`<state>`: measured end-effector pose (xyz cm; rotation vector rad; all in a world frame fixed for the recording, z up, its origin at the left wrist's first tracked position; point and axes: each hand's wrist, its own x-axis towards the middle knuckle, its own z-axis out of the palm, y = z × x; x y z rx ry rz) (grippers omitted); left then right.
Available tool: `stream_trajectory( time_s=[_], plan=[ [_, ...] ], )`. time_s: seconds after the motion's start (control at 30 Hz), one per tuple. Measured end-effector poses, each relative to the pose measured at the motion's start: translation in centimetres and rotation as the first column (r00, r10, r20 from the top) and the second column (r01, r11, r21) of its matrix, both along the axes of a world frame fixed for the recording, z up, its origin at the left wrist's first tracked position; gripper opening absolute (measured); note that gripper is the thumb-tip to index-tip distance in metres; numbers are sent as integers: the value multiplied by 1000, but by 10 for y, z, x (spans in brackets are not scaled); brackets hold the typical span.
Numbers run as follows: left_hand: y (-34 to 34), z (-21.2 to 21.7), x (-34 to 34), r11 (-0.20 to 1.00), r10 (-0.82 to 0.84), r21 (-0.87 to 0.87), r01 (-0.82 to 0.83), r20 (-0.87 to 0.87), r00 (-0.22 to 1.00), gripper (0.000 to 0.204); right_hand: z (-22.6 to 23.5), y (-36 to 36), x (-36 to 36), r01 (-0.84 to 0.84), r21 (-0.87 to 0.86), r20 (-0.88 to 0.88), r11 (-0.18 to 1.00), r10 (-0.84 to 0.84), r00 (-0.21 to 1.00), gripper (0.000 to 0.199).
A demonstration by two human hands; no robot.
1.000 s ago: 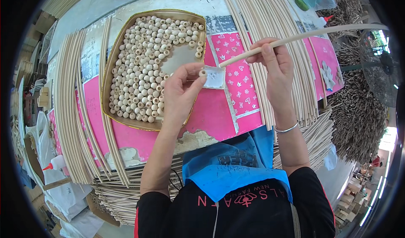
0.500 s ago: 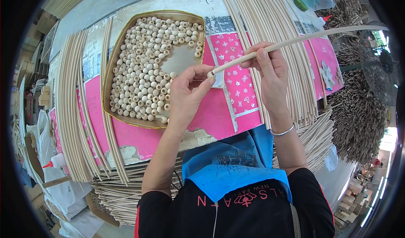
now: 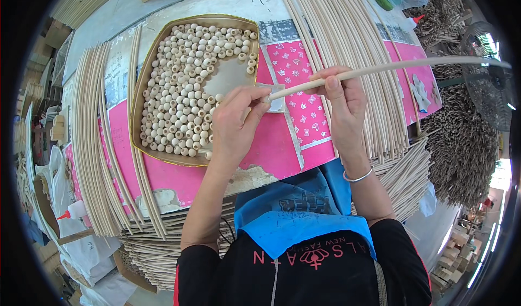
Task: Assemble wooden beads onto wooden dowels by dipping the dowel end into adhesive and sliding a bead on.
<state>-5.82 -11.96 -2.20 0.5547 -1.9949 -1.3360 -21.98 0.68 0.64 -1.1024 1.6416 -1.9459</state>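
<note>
A long pale wooden rod (image 3: 401, 66) is gripped in my right hand (image 3: 347, 102), between thumb and fingers. From there it runs off to the right, past the table's edge. My left hand (image 3: 234, 124) is closed in a pinch on a small wooden bead (image 3: 266, 99) at the rod's left end; fingers mostly cover the bead. Whether the rod sits inside the bead's hole, I cannot tell. Beside my left hand lies a shallow cardboard box (image 3: 232, 78) with many round, drilled beads (image 3: 182, 97). Under the rod's tip is a small whitish pad or tray (image 3: 278, 106).
Bundles of rods lie on the table at left (image 3: 89, 143) and right (image 3: 353, 51). Glue bottles with red tips stand at the left edge (image 3: 76, 209) and far right (image 3: 411, 22). A fan (image 3: 485, 78) is beyond the rod's far end. More rods (image 3: 173, 257) are stacked below the table.
The rod has tilted flatter, its far end dropping. My right hand has shifted slightly down and left, and the bead and rod tip have moved slightly left and down.
</note>
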Motion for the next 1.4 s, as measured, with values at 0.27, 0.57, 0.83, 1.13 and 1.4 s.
stream_trajectory(
  time_s=[0.27, 0.57, 0.83, 1.13, 1.4],
  plan=[
    [3, 3, -19, 980, -57, -188, 56, 2, 998, 19, -12, 12, 8, 107, -104, 140, 989, -92, 986, 21],
    [41, 2, -64, 654, 138, 706, 272, -464, 875, 36, 0, 43, 19, 135, 65, 491, 989, -150, 858, 24],
    [-2, 20, -49, 779, 140, 617, 113, -347, 927, 45, 40, 214, -40, 727, 254, -884, 637, -152, 442, 40],
    [-41, 16, -68, 851, -47, 486, 198, -305, 951, 45, -41, 309, -25, 694, 346, -733, 632, -280, 620, 17],
    [1, 47, -165, 765, -423, 475, 435, -140, 895, 48, -85, 378, 2, 599, 506, -374, 621, -467, 801, 17]
  ],
)
